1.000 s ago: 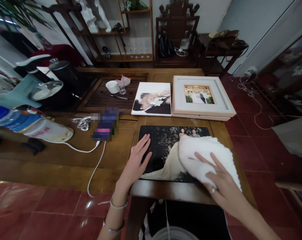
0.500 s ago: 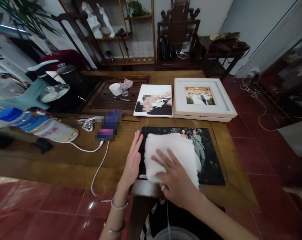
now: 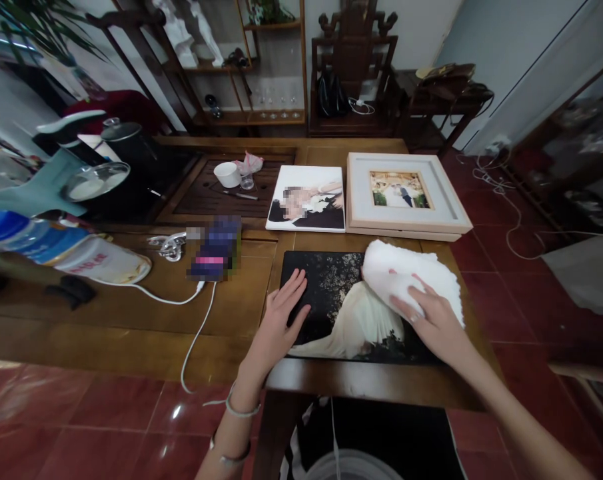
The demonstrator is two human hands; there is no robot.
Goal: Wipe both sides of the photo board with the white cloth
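Note:
A dark photo panel (image 3: 331, 293) showing a bride in a long white dress lies flat at the near edge of the wooden table (image 3: 131, 320). My left hand (image 3: 281, 320) rests flat and open on the panel's left edge, fingers stretched out. My right hand (image 3: 424, 313) presses a white fluffy cloth (image 3: 406, 273) onto the panel's right part, fingers spread over the cloth. The cloth hides the panel's upper right corner.
Behind the panel lie a white photo print (image 3: 308, 200) and a pale wooden picture frame (image 3: 406, 197). To the left are a phone (image 3: 216, 248) on a white cable (image 3: 196, 333), a lying bottle (image 3: 66, 250), a kettle (image 3: 126, 143) and a white cup (image 3: 227, 173).
My right hand has swept the cloth from the panel's left part to its right part. My left hand has shifted from the panel's edge onto its surface.

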